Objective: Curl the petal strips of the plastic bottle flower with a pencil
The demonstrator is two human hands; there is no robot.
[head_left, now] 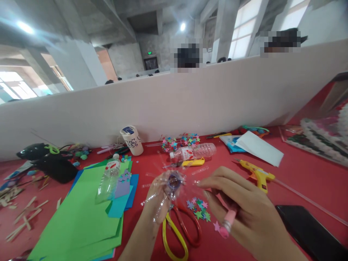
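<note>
My left hand [156, 206] is closed around a clear plastic bottle top [172, 181] cut into splayed strips, its blue-ringed neck facing me. My right hand [239, 206] reaches toward one strip with its forefinger and thumb pinched, and it holds a pink glue stick [228, 222] among the lower fingers. Under both hands lie yellow-and-red scissors [181, 232] and small coloured paper stars [199, 209] on the red table [307, 181].
Green and blue paper sheets [78, 217] with a cut clear bottle [108, 179] lie left. A whole bottle [194, 151], yellow glue gun [257, 174], white cup [132, 139], white paper [258, 146], black phone [307, 232], wooden sticks [24, 217]. A white partition [176, 101] stands behind.
</note>
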